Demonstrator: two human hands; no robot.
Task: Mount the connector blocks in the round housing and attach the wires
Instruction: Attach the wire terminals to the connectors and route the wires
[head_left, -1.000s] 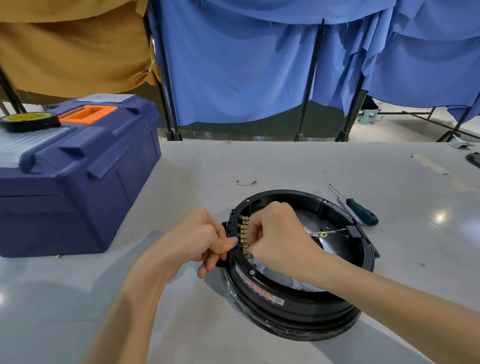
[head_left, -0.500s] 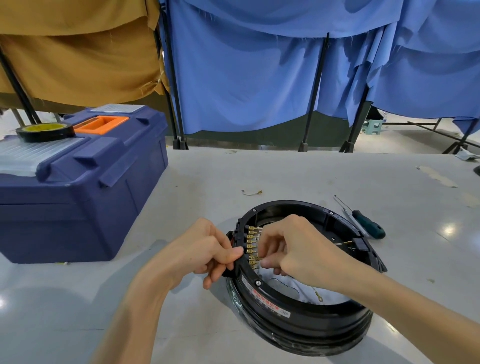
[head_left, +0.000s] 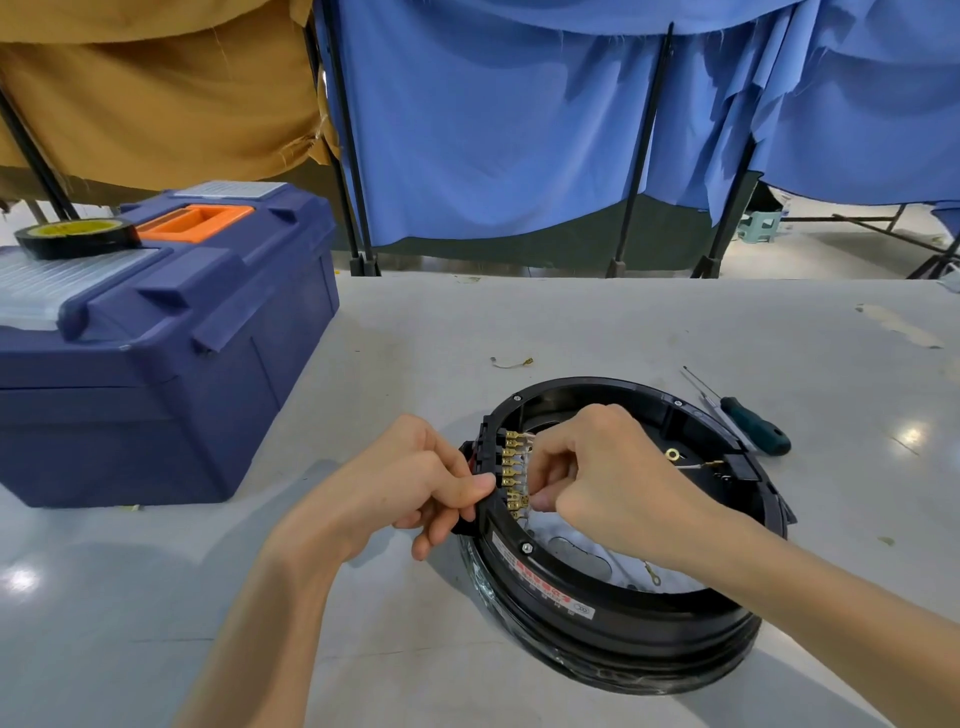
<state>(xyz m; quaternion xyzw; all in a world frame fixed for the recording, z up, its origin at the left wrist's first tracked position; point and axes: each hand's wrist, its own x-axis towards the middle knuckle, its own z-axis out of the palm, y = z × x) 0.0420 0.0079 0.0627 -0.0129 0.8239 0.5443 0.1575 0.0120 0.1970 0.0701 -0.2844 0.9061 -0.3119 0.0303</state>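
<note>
Head view, looking down at the housing (head_left: 623, 618) lying flat on the table (head_left: 519, 322). Gripping the block (head_left: 491, 457) on the housing's left wall with the left hand (head_left: 415, 483), pressing with the thumb on top and curling the fingers round the outside. Pinching a wire end (head_left: 525, 501) at the low part of the row of clips (head_left: 511, 462) with the right hand (head_left: 608, 478), curling the fingers in tight. Likely pushing that wire end onto its pin.

Risking a few slips from here. Pushing at a slant and bending the thin clip. Pushing too hard and popping the block out of its slot, or sliding the housing along the table. Bumping the clips next door, sitting very close, and knocking one loose. Picking the wrong pin among so many looking the same. Covering the spot with the right hand's own knuckles and working half blind. Catching the loose ring wire (head_left: 672, 455) inside the housing.
</note>
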